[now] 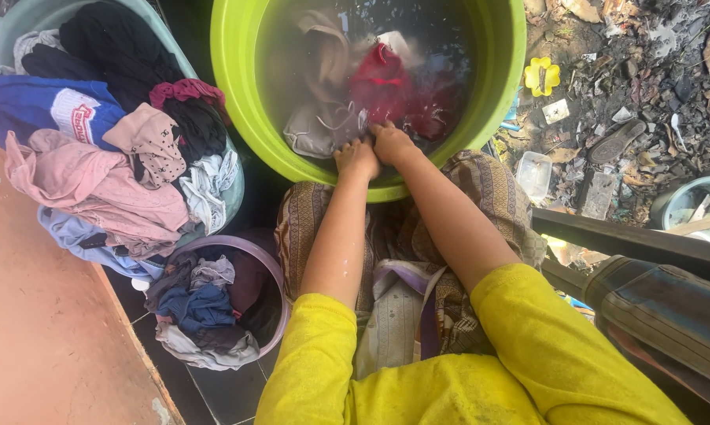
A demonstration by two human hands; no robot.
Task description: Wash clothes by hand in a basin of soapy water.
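A big lime-green basin [245,94] holds soapy water with soaking clothes, among them a red garment [382,75] and a grey-beige garment [319,130]. Both my hands reach into the basin at its near rim. My left hand [357,156] and my right hand [390,143] are pressed side by side, fingers closed in the grey-beige garment under the water. My fingertips are hidden by water and cloth. I wear yellow sleeves and a patterned brown wrap over my knees.
A teal basin [233,193] piled with pink, blue, black and white clothes stands at the left. A purple-rimmed bucket [270,271] of dark clothes sits below it. Littered ground lies at the right, with a yellow toy [542,76], a clear container [534,175] and a wooden rail [630,236].
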